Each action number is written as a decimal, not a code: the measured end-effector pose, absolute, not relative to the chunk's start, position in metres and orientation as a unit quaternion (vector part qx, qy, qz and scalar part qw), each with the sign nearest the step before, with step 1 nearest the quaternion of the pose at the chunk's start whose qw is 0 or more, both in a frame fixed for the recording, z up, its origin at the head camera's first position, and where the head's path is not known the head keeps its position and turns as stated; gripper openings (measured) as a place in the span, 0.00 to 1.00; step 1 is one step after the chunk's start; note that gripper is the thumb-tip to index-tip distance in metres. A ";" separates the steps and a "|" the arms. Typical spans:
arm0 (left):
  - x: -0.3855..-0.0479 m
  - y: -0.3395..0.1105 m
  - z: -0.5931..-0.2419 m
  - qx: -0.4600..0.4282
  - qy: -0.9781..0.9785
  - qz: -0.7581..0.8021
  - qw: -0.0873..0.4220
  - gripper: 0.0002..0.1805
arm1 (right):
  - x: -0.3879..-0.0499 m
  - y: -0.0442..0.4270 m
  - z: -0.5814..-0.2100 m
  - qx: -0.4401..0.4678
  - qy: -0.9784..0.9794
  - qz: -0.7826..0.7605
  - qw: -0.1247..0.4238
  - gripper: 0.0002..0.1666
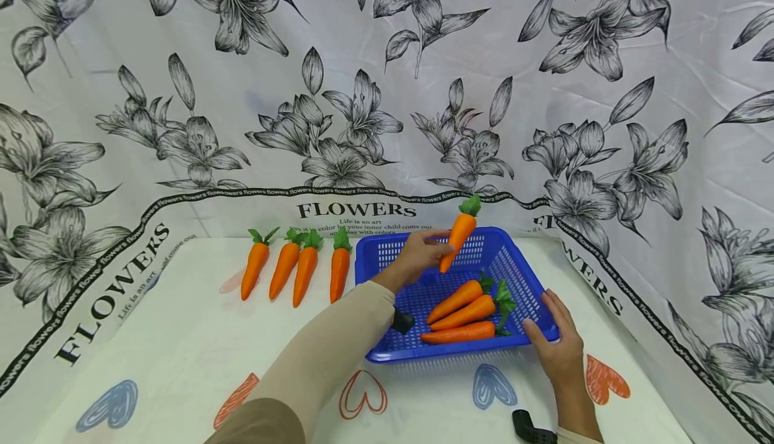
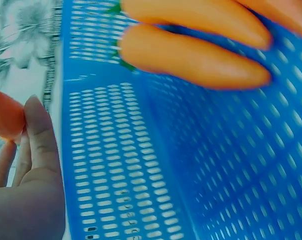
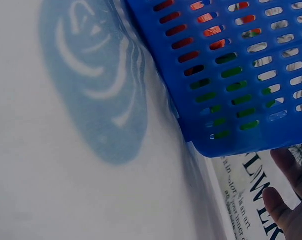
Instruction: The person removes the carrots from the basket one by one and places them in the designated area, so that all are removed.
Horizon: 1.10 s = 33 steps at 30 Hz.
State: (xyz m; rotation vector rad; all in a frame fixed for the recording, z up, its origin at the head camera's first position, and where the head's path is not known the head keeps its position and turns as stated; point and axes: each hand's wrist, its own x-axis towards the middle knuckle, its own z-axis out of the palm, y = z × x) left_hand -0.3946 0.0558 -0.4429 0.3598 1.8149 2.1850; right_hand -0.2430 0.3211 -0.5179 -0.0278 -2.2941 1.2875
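My left hand pinches an orange carrot by its lower part, leafy green top up, above the blue basket. In the left wrist view, the fingertips of the left hand hold the carrot's tip beside the basket wall. Three carrots lie inside the basket, tips to the left. At the basket's front right corner is my right hand, thumb and fingers spread apart. The right wrist view shows that hand beside the basket corner; whether it touches cannot be told.
Several carrots lie in a row on the white table left of the basket, leaves pointing away. Behind and at the sides hangs a flower-printed cloth. Printed hearts mark the table's front part.
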 end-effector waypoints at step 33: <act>-0.326 -0.001 -0.381 0.185 0.539 0.821 -0.022 0.24 | -0.241 0.320 -0.515 -0.027 -0.842 0.482 0.239 0.36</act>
